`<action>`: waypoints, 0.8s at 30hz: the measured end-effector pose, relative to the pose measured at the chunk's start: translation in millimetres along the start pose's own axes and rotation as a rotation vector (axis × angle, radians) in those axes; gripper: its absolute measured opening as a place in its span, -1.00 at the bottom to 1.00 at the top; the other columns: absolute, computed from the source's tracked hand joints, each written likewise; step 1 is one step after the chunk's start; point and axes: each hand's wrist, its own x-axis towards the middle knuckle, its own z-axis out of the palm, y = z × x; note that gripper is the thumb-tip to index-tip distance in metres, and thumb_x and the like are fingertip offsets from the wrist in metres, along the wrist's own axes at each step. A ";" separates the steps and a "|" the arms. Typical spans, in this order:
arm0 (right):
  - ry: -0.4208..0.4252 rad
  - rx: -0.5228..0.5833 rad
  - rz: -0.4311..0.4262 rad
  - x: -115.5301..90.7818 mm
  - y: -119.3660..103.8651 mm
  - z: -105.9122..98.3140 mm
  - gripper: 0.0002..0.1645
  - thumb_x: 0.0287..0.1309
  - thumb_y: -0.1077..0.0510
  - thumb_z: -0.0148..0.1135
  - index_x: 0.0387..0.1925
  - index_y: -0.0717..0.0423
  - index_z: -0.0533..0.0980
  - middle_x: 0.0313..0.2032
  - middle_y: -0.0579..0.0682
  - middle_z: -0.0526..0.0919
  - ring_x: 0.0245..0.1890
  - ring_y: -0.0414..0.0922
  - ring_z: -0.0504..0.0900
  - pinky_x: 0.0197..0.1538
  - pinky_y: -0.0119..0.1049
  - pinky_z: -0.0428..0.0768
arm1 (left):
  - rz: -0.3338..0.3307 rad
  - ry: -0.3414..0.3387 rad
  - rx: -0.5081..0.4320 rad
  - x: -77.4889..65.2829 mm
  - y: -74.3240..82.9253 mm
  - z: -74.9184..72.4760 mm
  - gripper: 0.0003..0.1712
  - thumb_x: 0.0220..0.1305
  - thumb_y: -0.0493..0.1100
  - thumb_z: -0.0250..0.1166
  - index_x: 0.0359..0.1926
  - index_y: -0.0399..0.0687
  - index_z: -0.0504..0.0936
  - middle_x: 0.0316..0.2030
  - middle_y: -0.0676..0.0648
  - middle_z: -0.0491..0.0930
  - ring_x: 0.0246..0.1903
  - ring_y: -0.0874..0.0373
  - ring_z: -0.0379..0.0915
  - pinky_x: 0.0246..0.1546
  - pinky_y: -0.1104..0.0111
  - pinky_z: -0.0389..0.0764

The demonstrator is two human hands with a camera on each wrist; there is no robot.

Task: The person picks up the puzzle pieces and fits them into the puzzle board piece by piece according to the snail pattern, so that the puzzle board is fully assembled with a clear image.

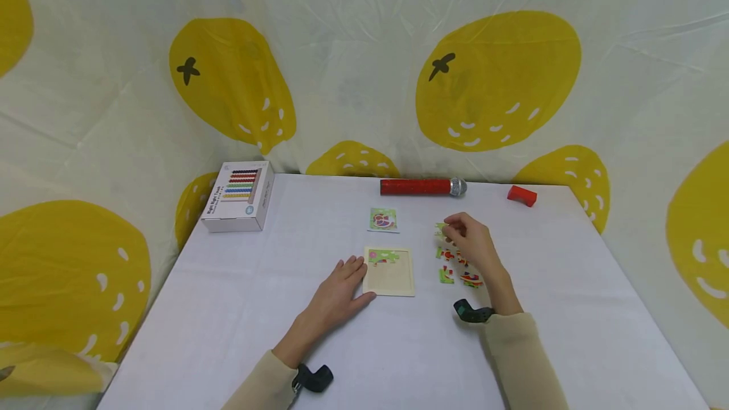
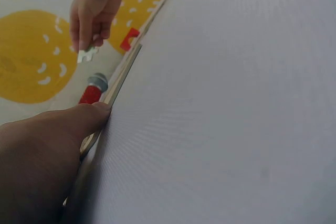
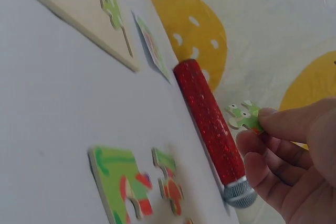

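Observation:
My right hand pinches a green jigsaw puzzle piece between thumb and fingers, raised above the table in the right wrist view. Below and beside it lie several loose puzzle pieces, green with red and orange parts. My left hand rests at the left edge of a square wooden puzzle tray, fingers extended and thumb at its near left corner. Inside the tray, joined green pieces with a pink patch line the upper left. The left wrist view also shows the held piece hanging from the right fingertips.
Behind the tray lies a small picture card. Farther back are a red microphone and a red block with a curved notch. A white box with an abacus picture stands at the table's back left, near the fruit-patterned curtain.

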 end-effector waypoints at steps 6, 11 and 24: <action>-0.021 -0.012 -0.035 -0.5 -11.6 15.0 -0.73 0.39 0.14 0.15 0.05 0.15 0.53 -0.26 0.10 0.69 -0.31 -0.08 0.63 -0.40 -0.45 0.54 | -0.002 -0.005 0.001 0.4 0.9 -0.7 -0.24 0.31 0.19 0.31 0.33 -0.24 0.48 0.37 -0.19 0.45 0.42 -0.08 0.32 0.49 0.06 0.30; -0.052 -0.011 -0.047 -3.2 -16.6 28.2 -0.75 0.37 0.16 0.17 0.03 0.12 0.54 -0.29 0.06 0.68 -0.35 -0.13 0.59 -0.41 -0.46 0.54 | -0.006 -0.011 0.005 0.3 1.5 -0.6 -0.23 0.31 0.19 0.31 0.34 -0.24 0.48 0.37 -0.19 0.44 0.42 -0.08 0.31 0.50 0.06 0.29; -0.124 -0.051 -0.117 -9.0 -24.4 54.5 -0.79 0.27 0.22 0.26 -0.08 0.17 0.61 -0.30 0.03 0.70 -0.35 -0.17 0.54 -0.33 -0.44 0.50 | -0.011 -0.026 0.003 0.7 1.3 0.0 -0.22 0.32 0.21 0.29 0.35 -0.23 0.46 0.39 -0.18 0.42 0.44 -0.07 0.29 0.50 0.05 0.28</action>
